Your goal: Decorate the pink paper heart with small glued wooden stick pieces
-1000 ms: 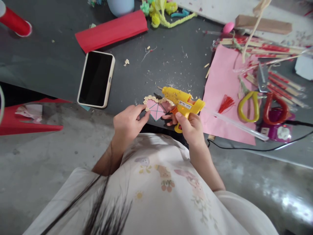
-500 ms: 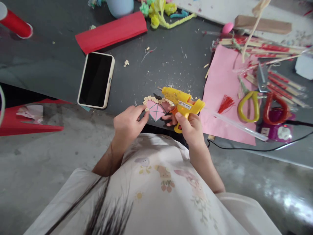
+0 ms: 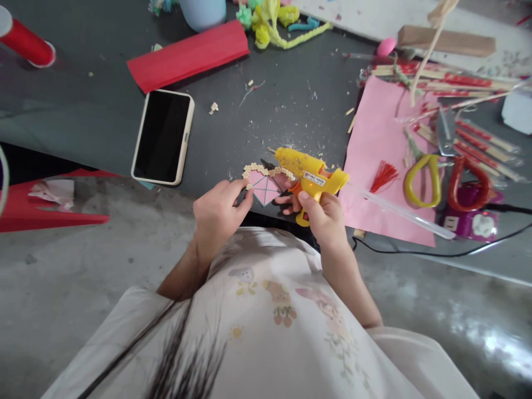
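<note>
A pink paper heart [image 3: 265, 189] with dark lines across it lies at the table's near edge, small pale pieces [image 3: 260, 168] lining its upper rim. My left hand [image 3: 222, 209] pinches the heart's left edge between thumb and fingers. In my right hand [image 3: 322, 216] is a yellow glue gun [image 3: 307, 169], its nozzle pointing left above the heart's upper right side. A clear glue stick [image 3: 407, 213] extends from its back end. Some right-hand fingers reach under the gun to the heart's right edge.
A phone [image 3: 163, 136] and folded red paper [image 3: 189, 55] lie left. Pink paper [image 3: 369, 144] on the right bears a red tassel [image 3: 383, 176] and yellow-handled scissors [image 3: 423, 180]. Beyond are red-handled scissors [image 3: 469, 183], wrapped sticks [image 3: 486, 147] and a black cable [image 3: 407, 254]. A blue cup [image 3: 203, 12] stands behind.
</note>
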`<state>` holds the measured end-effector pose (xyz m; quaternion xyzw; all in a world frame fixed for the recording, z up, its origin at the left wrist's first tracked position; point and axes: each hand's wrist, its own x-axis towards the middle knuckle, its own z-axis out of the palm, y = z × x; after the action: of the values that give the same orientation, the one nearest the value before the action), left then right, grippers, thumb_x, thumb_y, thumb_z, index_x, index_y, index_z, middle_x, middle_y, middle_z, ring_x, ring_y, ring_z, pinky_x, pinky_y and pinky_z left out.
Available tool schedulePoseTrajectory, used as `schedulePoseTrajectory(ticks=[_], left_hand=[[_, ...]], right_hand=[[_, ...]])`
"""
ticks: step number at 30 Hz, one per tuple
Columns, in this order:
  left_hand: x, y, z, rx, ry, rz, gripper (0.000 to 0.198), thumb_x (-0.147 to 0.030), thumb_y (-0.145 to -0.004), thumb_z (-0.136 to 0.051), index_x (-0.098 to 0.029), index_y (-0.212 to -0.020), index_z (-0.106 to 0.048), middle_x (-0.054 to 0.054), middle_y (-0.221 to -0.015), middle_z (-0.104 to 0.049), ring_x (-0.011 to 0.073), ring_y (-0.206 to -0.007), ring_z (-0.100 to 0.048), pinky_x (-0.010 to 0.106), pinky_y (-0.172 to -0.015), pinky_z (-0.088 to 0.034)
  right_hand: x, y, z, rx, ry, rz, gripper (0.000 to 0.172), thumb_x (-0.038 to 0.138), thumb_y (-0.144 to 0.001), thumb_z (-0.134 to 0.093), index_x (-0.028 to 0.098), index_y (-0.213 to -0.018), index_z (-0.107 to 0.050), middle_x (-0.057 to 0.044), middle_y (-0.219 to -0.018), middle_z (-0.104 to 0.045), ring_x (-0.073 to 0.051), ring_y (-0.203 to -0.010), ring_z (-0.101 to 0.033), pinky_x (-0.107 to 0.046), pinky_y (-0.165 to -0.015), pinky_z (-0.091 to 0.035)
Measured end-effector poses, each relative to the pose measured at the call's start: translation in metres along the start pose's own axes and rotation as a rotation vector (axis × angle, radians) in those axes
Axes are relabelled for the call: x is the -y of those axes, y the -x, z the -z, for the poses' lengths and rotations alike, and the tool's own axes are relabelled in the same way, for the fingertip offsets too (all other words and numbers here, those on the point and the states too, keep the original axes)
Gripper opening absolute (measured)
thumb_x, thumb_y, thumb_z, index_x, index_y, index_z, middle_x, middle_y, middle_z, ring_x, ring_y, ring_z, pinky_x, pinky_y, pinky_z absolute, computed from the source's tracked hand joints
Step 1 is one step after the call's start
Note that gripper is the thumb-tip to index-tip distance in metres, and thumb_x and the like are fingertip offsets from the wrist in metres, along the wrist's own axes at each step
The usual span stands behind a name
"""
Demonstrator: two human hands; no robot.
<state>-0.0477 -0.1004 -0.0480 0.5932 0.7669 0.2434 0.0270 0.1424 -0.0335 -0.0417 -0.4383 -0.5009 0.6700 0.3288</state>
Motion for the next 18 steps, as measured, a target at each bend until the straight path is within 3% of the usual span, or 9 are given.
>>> schedulePoseTrajectory(ticks=[8, 18], left_hand=[[-0.0002, -0.0002, -0.0005, -0.011, -0.005, -0.008, 0.020, -0.035, -0.089, -0.060, -0.024, -0.097, -0.075, 0.000, -0.066, -0.064, 0.0115, -0.061, -0.055, 0.025, -0.056, -0.033], [-0.0014, -0.0006, 0.0004, 0.013, -0.027, 0.018, 0.021, -0.036, -0.089, -0.059, -0.024, -0.097, -0.075, 0.000, -0.067, -0.065, 0.0115, -0.062, -0.056, 0.025, -0.056, -0.032]], right_hand=[[0.0051, -0.0018, -0.0016, -0.031, -0.056, -0.013, 0.028, 0.049, -0.083, -0.066, 0.022, -0.077, -0.064, 0.002, -0.061, -0.055, -0.019, -0.071, -0.072, -0.028, -0.056, -0.062], [0.0064, -0.0020, -0.0024, -0.028, -0.076, -0.011, 0.026, 0.048, -0.083, -0.066, 0.022, -0.081, -0.064, 0.003, -0.060, -0.049, -0.019, -0.071, -0.072, -0.028, -0.056, -0.062]])
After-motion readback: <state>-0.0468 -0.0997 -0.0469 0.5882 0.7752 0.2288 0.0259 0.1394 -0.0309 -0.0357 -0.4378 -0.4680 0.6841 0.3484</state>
